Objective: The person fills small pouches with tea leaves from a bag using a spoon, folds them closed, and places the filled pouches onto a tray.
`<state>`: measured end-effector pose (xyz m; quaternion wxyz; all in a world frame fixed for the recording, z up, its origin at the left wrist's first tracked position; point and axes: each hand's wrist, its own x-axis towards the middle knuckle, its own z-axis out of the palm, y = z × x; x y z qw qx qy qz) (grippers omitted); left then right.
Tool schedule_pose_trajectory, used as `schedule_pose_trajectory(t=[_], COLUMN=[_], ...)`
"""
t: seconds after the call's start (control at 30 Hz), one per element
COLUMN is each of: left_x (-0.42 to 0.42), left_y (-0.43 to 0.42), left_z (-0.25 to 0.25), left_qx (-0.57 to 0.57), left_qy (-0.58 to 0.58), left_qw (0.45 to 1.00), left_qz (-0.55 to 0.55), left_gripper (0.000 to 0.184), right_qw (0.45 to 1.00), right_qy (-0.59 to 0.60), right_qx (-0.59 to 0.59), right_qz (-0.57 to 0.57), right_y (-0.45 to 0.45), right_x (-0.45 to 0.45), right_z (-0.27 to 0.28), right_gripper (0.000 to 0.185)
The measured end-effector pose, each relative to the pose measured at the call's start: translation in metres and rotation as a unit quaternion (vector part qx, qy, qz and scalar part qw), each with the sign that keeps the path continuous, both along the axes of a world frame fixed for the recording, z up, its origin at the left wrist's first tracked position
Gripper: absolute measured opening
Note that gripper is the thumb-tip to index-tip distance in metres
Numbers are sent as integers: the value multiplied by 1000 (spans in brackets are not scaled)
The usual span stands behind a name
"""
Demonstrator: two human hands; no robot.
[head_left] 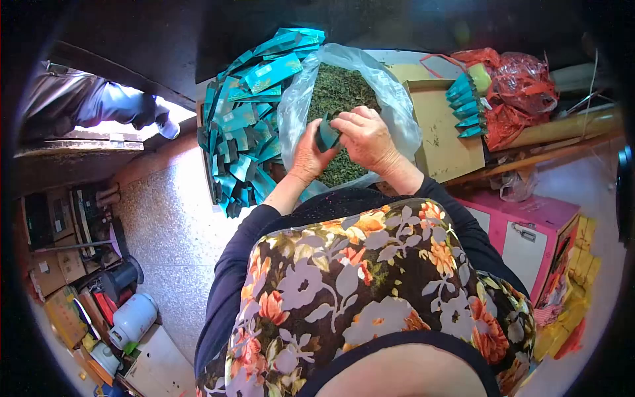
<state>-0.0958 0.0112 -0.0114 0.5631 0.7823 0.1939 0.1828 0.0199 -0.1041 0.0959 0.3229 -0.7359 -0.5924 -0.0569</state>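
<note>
My left hand [312,153] grips a small teal packet [326,134], held upright over a clear plastic bag [296,99]. Close against the packet's top edge is my right hand [367,137], its fingers curled in a pinch; whatever lies between them is hidden. Dried green leaves [339,92], like loose tea, fill the plastic bag beneath both hands. To the left lies a large heap of similar teal packets [241,119]. On the right, several more teal packets [465,106] stand in a row at the edge of a shallow cardboard box [436,147].
Red plastic bags [522,86] lie at the back right. Below them is a pink and white box [512,225]. Along the left are a gas cylinder [132,319] and cardboard boxes [66,317] on the floor. Another person's leg [119,102] shows at upper left.
</note>
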Motion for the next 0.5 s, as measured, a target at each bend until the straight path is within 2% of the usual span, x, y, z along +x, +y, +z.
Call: schedule_pose_trajectory(t=[0.03, 0.1, 0.17, 0.27, 0.37, 0.47, 0.5], left_x=[1, 5, 6, 3, 5, 5, 5], left_y=[0, 3, 5, 6, 5, 6, 7], left_z=[0, -9, -19, 2, 1, 4, 1], left_qx=[50, 12, -10, 48, 75, 82, 41], left_qy=[2, 0, -40, 10, -16, -54, -38], left_qw=[999, 1000, 999, 999, 997, 995, 998], left_qz=[10, -6, -12, -17, -13, -14, -16], left_gripper=[72, 71, 69, 68, 67, 68, 69], right_qw=[1000, 999, 999, 999, 994, 997, 999], right_qy=[6, 15, 30, 44, 25, 20, 18], right_qx=[-15, -49, -36, -11, -106, -73, -43], right_qz=[-1, -5, -18, -25, 5, -6, -10], right_y=[1, 1, 2, 3, 5, 6, 6], right_x=[-4, -9, -5, -3, -6, -7, -6], right_z=[1, 5, 6, 4, 7, 12, 17], right_gripper=[32, 34, 34, 35, 37, 36, 34])
